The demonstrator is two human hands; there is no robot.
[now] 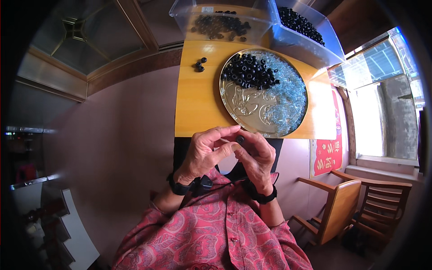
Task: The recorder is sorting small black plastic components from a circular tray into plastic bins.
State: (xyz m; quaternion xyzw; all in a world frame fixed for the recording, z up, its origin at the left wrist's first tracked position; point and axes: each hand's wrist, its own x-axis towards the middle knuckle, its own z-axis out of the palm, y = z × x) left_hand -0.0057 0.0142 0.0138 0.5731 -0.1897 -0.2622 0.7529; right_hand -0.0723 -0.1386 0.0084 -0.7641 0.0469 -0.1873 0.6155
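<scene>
Just off the table's near edge, over my lap, both my hands are close together with the fingertips meeting. A single round black bead (240,139) shows at the fingers of my right hand (258,158), pinched there. My left hand (203,152) has its thumb and fingers drawn in beside the bead; whatever they hold is too small to make out. Beyond the hands lies a round metal tray (240,102) with an embossed bottom. Black beads (249,72) are heaped at its far left, and tiny clear-blue beads (290,92) spread over its right side.
On the wooden table (191,101), a few loose black beads (199,66) lie left of the tray. Two clear plastic bins stand at the far side: a left bin (180,18) and a right bin (303,50), both with black beads. Wooden chairs (342,207) stand at right.
</scene>
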